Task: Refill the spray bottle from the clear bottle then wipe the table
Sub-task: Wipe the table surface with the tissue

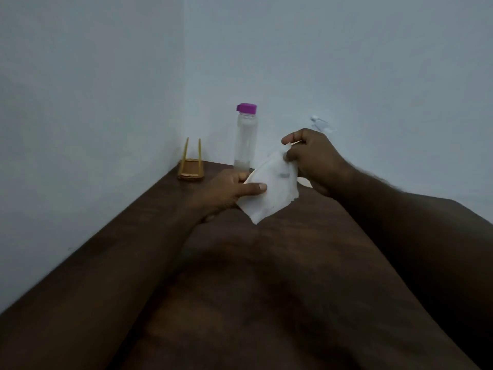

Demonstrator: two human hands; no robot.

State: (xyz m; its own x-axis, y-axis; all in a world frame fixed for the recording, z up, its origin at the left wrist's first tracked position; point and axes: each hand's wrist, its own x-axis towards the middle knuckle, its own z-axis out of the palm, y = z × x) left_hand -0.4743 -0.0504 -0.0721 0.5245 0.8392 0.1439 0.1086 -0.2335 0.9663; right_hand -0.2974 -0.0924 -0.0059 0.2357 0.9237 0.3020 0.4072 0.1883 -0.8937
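A dark brown table (pixel 266 276) fits into the corner of a room with pale blue-grey walls (pixel 93 89). At the back of the table, near the corner, stands a clear bottle (pixel 245 140) with a purple cap (pixel 247 108). It stands upright. A little bit of something clear seems to sit at its bottom, but most of it looks empty. No label shows on it.

To the right, behind the right hand (pixel 312 158), the see-through top of the spray bottle (pixel 321 124) peeks out — the rest of it is hidden.

Both hands hold a white cloth (pixel 269 188) up over the table. The left hand (pixel 232 189) pinches its lower left edge with the thumb on top. The right hand pinches its top corner with curled fingers. The cloth has a small grey mark on it — too blurry to read.

A small yellow stand (pixel 190 166) sits in the corner, just left of the clear bottle.
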